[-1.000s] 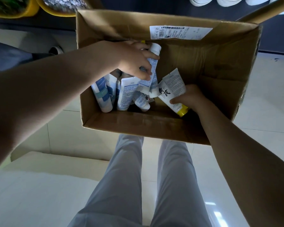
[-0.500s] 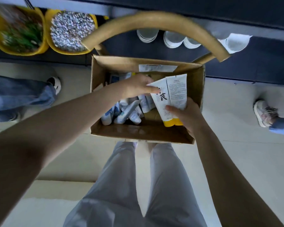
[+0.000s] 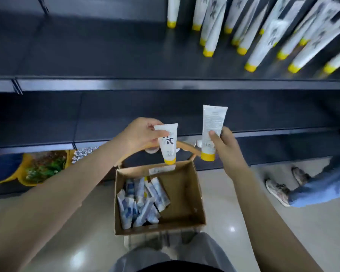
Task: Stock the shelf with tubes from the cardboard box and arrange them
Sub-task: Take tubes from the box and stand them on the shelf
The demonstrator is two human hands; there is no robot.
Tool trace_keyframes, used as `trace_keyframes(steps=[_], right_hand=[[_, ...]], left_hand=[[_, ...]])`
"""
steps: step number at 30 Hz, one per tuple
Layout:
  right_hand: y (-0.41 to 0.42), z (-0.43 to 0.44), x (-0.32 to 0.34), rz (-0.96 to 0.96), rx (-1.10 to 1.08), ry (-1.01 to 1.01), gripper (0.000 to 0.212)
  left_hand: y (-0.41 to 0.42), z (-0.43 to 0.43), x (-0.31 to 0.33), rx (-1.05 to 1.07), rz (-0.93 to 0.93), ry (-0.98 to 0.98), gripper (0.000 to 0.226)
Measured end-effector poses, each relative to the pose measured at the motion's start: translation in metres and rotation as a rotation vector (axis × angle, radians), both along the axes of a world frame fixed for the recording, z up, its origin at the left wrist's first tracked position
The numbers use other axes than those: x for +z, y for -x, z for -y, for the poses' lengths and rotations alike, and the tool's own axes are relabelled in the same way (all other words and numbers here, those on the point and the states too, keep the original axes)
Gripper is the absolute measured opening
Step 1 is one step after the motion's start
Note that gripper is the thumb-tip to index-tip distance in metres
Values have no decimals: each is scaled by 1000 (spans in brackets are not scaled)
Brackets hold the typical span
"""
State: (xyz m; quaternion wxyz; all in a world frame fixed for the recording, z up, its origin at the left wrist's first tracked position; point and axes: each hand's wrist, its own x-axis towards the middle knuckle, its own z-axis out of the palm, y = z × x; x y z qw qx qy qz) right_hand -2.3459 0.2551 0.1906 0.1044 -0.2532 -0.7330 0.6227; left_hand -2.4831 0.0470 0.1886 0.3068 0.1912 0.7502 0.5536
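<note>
Trouble, if it comes, comes from the grips: the left hand [image 3: 143, 134] pinches one yellow-capped tube [image 3: 167, 144] only by its crimped top edge. It dangles cap down right above the cardboard box [image 3: 186, 195], and a slack pinch would drop it back among the blue-and-white tubes [image 3: 141, 201] lying inside. The right hand [image 3: 224, 146] wraps thumb and fingers round the middle of a second tube [image 3: 212, 130], cap down too, which I'd call the firmer hold. Both tubes hang in the air before the dark shelf [image 3: 106, 55], not yet on it. The standing row of matching tubes [image 3: 253, 40] on the upper board looks crowded, though blur hides detail. Setting a newcomer in carelessly could topple its neighbours. Somebody's shoes [image 3: 279, 191] stand near on the right, so a bump is possible
</note>
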Motion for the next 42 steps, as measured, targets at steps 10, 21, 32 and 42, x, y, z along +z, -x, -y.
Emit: trace_keyframes(steps=[10, 21, 32, 42], right_hand=[[34, -32, 94, -276, -168, -58, 22], [131, -99, 112, -295, -62, -286, 38], [183, -131, 72, -189, 7, -422, 41], [192, -134, 54, -41, 37, -465, 56]], left_hand=[[22, -30, 112, 1, -332, -87, 14], [66, -95, 138, 292, -424, -96, 9], [108, -147, 122, 533, -608, 56, 21], [110, -155, 73, 416, -643, 89, 42]])
